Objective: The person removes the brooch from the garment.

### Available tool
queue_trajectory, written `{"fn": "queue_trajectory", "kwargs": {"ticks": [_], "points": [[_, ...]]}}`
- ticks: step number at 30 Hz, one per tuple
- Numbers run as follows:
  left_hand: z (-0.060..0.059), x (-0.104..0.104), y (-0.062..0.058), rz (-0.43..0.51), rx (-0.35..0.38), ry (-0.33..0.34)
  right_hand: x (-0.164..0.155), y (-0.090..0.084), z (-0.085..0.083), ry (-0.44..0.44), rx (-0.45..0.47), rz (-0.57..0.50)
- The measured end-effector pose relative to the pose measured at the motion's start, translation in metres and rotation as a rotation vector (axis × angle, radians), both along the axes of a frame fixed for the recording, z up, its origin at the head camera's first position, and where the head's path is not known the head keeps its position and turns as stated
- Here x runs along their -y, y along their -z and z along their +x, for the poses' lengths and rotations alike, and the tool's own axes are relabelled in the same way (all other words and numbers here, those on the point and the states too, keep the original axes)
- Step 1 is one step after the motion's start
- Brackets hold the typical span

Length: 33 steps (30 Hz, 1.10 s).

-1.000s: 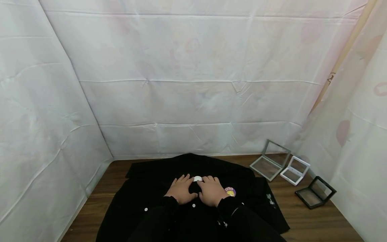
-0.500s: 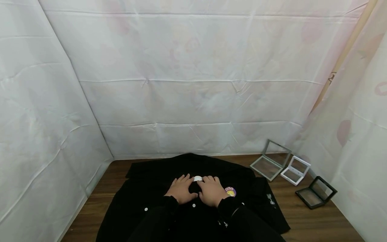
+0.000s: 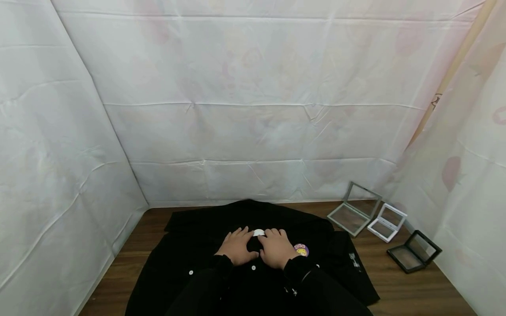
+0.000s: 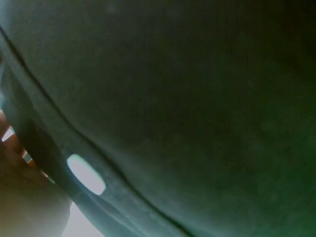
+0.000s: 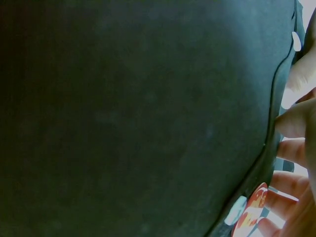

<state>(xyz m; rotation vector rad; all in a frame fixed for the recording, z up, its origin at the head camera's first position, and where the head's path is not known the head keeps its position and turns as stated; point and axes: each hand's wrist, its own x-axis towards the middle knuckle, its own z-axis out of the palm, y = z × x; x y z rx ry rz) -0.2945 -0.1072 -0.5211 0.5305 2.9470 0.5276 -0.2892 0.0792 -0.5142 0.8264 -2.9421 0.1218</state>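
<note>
A black garment (image 3: 158, 281) with white buttons lies spread on the wooden table. Both hands rest on its upper middle, side by side, fingers spread and pointing away from the body. My left hand (image 3: 237, 248) is left of a small white patch (image 3: 258, 232), and my right hand (image 3: 276, 249) is right of it. The two thumbs point toward each other below the patch. A round purple-and-yellow badge (image 3: 301, 250) shows beside the right wrist. In the left wrist view, dark cloth and a white button (image 4: 86, 174) fill most of the picture. The right wrist view shows several fingers (image 5: 289, 182).
Three folding frames stand half unfolded at the table's right: a grey one (image 3: 348, 218), a white one (image 3: 381, 230) and a black one (image 3: 407, 259). Pale curtains (image 3: 253, 109) enclose the table (image 3: 411, 294) at the back and sides. A wooden pole (image 3: 450, 79) slants at the right corner.
</note>
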Motion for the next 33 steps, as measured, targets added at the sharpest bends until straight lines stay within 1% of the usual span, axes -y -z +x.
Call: {"fn": "queue_trajectory", "kwargs": {"ticks": [5, 11, 19, 23, 28, 33], "points": [[-0.003, 0.0, 0.003, -0.004, -0.002, -0.004, 0.0, -0.003, 0.001, 0.0, 0.004, 0.002], [-0.006, 0.0, 0.005, -0.01, -0.011, -0.004, 0.0, -0.002, 0.0, -0.003, 0.009, 0.016], [-0.005, 0.0, 0.003, -0.005, -0.014, -0.009, -0.002, 0.003, -0.004, -0.015, -0.01, 0.07], [-0.005, -0.001, 0.003, -0.022, -0.012, -0.005, -0.002, 0.003, -0.005, -0.015, -0.006, 0.07], [-0.005, -0.002, 0.001, -0.016, -0.006, -0.004, -0.004, 0.005, -0.004, -0.02, -0.008, 0.059], [-0.004, -0.001, 0.003, -0.015, -0.002, -0.01, -0.006, 0.008, -0.005, -0.032, -0.007, 0.065]]}}
